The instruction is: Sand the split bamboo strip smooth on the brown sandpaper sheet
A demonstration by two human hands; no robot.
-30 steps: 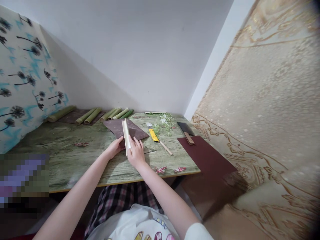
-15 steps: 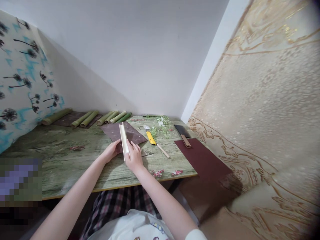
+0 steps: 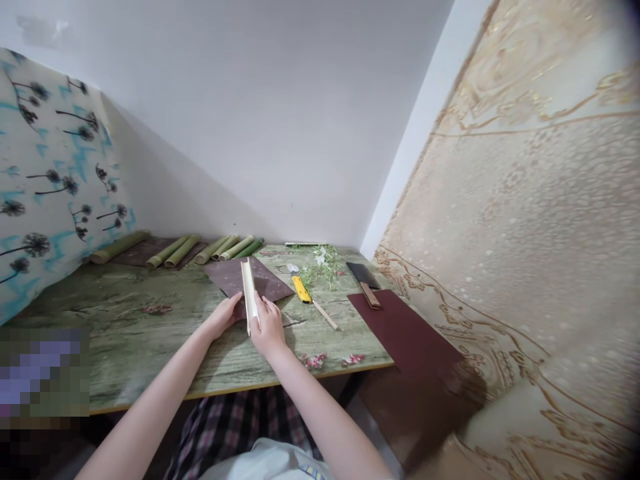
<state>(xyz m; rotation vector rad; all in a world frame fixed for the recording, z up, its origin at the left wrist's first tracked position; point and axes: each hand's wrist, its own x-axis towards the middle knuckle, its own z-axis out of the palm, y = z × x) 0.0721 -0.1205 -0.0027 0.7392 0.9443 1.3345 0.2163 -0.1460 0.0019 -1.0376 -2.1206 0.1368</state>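
Observation:
A pale split bamboo piece (image 3: 249, 283), its hollow inner side facing me, is tilted up over a dark brown sheet (image 3: 273, 281) on the table. My right hand (image 3: 269, 325) is closed around the lower right side of the bamboo, thumb along its edge. On the other side, my left hand (image 3: 227, 315) has its fingers curled behind the bamboo's left edge; the fingertips are partly hidden. Right of the hands lie a yellow utility knife (image 3: 301, 289) and a thin wooden stick (image 3: 325, 315).
Several bamboo tubes (image 3: 183, 251) lie along the wall on dark sheets. Green sprigs with a white flower (image 3: 323, 267) are at the back. On the right, a cleaver (image 3: 367, 280) with a wooden handle rests partly on a maroon sheet (image 3: 400, 327) overhanging the table edge (image 3: 345, 370).
The view has tilted slightly upward, so the table sits lower in the picture. My hands keep nearly the same hold on the bamboo piece.

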